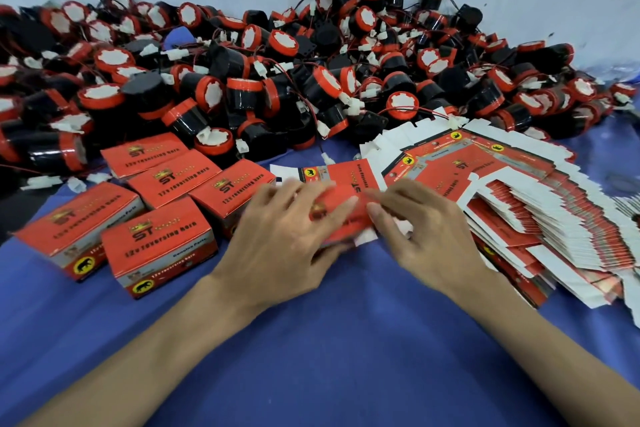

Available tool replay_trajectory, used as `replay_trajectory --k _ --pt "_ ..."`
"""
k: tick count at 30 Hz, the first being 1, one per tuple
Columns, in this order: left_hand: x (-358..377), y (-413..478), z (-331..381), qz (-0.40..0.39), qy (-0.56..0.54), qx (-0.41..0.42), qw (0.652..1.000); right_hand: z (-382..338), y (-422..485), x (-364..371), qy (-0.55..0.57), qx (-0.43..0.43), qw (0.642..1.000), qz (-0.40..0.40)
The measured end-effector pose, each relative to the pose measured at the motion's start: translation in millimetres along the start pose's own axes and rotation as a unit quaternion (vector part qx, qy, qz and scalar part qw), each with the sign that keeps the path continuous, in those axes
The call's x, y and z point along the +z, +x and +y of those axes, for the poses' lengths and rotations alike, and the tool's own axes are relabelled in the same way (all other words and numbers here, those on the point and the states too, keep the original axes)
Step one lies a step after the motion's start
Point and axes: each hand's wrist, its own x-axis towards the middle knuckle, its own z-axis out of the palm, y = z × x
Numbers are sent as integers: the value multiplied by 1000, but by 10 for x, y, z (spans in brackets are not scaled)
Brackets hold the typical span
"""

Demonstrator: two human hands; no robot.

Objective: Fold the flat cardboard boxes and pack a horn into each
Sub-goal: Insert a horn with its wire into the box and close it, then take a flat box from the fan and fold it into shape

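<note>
Two bare forearms point(156, 350) lie nearest the camera, entering from 7 and 5 o'clock and meeting over the middle of the blue cloth point(311, 357). The flat carton point(346, 194) in work is found at the centre, just toward 12 o'clock from both hands and resting on the cloth. It is gripped from above by the left hand point(284, 239), whose fingers are curled over its red panel. At its right edge it appears to be pinched between thumb and fingers of the right hand point(426, 236), though the exact contact is left uncertain by motion blur. A fanned stack of flat cartons point(526, 204) is spread at 3 o'clock, close beside the right hand. Five folded boxes point(156, 218) are grouped at 9 to 10 o'clock. The heap of horns point(277, 73) is banked from 9 through 12 to 2 o'clock. The carton is judged to be light, thin printed card, stiff across its panels and yielding only at the creases. Its glossy face may slide under dry fingers, and the white flaps could be bent or torn if pulled. It is best held by two opposite creased edges and squeezed open. A horn is judged heavier and rigid, and should be taken by its black body, not by the trailing wires, which look tangled.
</note>
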Motion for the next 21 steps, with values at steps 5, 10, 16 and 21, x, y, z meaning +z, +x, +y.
replay_trajectory --k 5,10,16,21 --pt "-76 -18 -42 170 142 -133 966 101 -21 153 -182 195 946 -184" --pt "51 -41 153 -12 25 -69 997 45 0 220 -67 211 963 -154" --pt "217 -88 88 -119 -207 -172 956 43 76 118 274 349 895 -38" --pt "187 -69 59 -104 -291 -167 936 -42 51 157 359 359 862 -5"
